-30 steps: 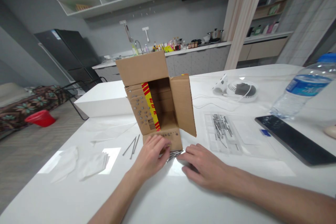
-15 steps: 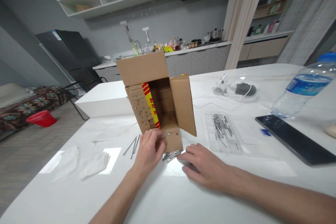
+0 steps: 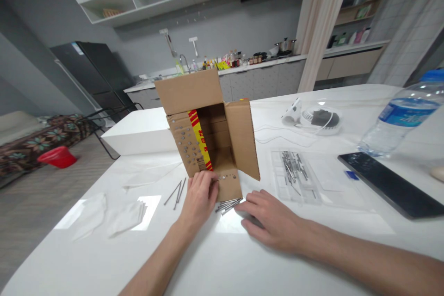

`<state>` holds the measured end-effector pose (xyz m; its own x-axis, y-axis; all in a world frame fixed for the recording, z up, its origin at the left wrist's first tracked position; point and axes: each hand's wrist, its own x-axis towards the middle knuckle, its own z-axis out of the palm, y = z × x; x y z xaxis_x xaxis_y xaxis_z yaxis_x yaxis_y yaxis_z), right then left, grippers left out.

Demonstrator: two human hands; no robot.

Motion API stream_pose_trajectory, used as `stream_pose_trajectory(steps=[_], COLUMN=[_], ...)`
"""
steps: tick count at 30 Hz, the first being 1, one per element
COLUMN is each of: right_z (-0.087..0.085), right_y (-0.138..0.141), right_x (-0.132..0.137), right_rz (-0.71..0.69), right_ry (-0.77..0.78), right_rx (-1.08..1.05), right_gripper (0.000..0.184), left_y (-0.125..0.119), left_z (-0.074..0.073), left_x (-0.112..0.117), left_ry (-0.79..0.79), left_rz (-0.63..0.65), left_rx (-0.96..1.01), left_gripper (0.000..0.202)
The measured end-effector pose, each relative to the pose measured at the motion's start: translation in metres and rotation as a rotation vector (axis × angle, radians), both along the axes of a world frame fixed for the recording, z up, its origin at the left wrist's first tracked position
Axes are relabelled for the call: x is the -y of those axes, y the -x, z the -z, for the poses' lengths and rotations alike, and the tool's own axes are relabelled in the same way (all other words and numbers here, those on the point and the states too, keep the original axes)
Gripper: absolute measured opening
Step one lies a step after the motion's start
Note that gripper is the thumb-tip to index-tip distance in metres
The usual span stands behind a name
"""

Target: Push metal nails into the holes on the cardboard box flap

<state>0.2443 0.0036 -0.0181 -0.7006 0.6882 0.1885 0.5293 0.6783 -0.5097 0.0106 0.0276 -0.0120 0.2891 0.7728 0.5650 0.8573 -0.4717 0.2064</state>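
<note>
A cardboard box (image 3: 184,94) stands on the white table with its flaps spread and its opening toward me. Nail heads dot its left flap, and a short row of them crosses the bottom flap (image 3: 229,188). My left hand (image 3: 200,194) is at the left edge of that bottom flap, fingers curled together; whatever they pinch is hidden. Loose nails (image 3: 228,205) lie just below the flap. Beside them my right hand (image 3: 265,216) rests on the table, thumb apart from the loosely bent fingers, with nothing seen in it. More long nails (image 3: 178,192) lie left of my left hand.
Right of the box sits a clear plastic case (image 3: 294,175) with nails in its compartments. Beyond are a black phone (image 3: 391,185), a water bottle (image 3: 398,120) and a white device with a cable (image 3: 293,112). Folded tissues (image 3: 125,217) lie at left.
My left hand's fingers have shifted slightly at the bottom flap, with the thumb drawn in closer. My right hand stays where it was.
</note>
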Motion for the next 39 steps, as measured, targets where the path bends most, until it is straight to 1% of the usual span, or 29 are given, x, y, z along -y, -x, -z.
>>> stream_pose_trajectory(steps=[5, 8, 12, 15, 18, 23, 28, 32, 36, 39], right_z=[0.002, 0.003, 0.002, 0.002, 0.002, 0.0, 0.002, 0.003, 0.001, -0.001], right_y=[0.0, 0.0, 0.001, 0.001, 0.001, 0.001, 0.0, -0.001, 0.0, 0.001], right_x=[-0.001, -0.001, -0.001, 0.0, 0.0, 0.0, 0.0, 0.0, 0.0, 0.0], right_rz=[0.004, 0.006, 0.004, 0.007, 0.009, 0.006, 0.003, 0.003, -0.002, -0.002], right_ry=[0.003, 0.0, -0.001, -0.005, -0.007, -0.007, -0.007, -0.006, -0.012, -0.012], right_rx=[-0.008, -0.01, -0.014, -0.01, -0.003, -0.004, -0.01, -0.011, -0.01, -0.009], right_gripper=[0.02, 0.02, 0.021, 0.021, 0.02, 0.021, 0.022, 0.024, 0.022, 0.022], left_y=[-0.002, -0.003, -0.004, -0.005, -0.008, -0.01, -0.009, -0.009, -0.009, -0.009], left_z=[0.001, -0.001, -0.009, -0.014, -0.013, -0.006, -0.002, -0.003, -0.004, -0.001], left_x=[-0.002, -0.001, 0.004, 0.006, 0.007, 0.008, 0.008, 0.009, 0.008, 0.005], left_ry=[-0.058, -0.122, -0.23, -0.271, -0.235, -0.084, 0.023, 0.009, -0.04, -0.033], left_rz=[-0.002, 0.026, 0.095, 0.17, 0.23, 0.288, 0.26, 0.247, 0.16, 0.084], left_rx=[-0.017, 0.012, 0.142, 0.245, 0.253, 0.185, 0.066, 0.001, 0.037, 0.074], left_gripper=[0.012, 0.013, 0.017, 0.02, 0.021, 0.019, 0.017, 0.013, 0.009, 0.01])
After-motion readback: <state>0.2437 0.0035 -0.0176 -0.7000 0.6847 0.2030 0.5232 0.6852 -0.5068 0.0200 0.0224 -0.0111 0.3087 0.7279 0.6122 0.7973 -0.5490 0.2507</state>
